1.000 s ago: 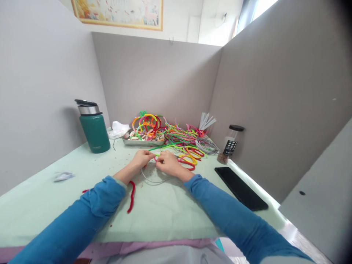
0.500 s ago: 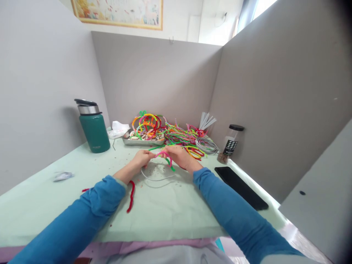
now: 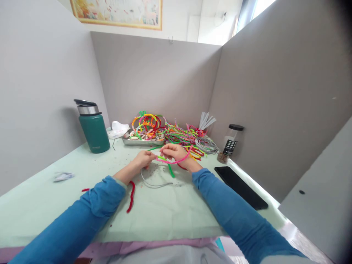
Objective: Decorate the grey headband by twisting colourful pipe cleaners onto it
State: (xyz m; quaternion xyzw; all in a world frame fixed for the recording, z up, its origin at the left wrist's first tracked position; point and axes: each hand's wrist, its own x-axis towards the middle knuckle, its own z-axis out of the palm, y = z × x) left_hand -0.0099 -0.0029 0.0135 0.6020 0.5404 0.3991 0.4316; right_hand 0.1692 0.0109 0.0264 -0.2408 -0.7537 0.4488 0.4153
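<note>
My left hand (image 3: 143, 160) is closed, thumb and fingers pinching one end of a pink pipe cleaner (image 3: 176, 162). The pink length curves away to the right, passing in front of my right wrist. A short yellow-green piece (image 3: 161, 157) shows beside the pinch, and a green pipe cleaner (image 3: 171, 171) hangs just below. From under the left hand a grey wire (image 3: 154, 186) loops down over the table. My right hand (image 3: 175, 151) hovers close by with fingers loosely bent and apart, seemingly gripping nothing. A red pipe cleaner piece (image 3: 131, 197) lies near my left forearm.
Behind the hands stand a metal tray (image 3: 143, 143) of shells with looped pipe cleaners, a colourful pipe cleaner pile (image 3: 181, 134) and a coil of grey wire (image 3: 206, 145). A green bottle (image 3: 95, 132) is left; a black-lidded jar (image 3: 229, 143) and black phone (image 3: 240, 187) are right.
My right hand has let go of the pink pipe cleaner, which has swung from a tight curl out to the right. The wire's free end has dropped slightly.
</note>
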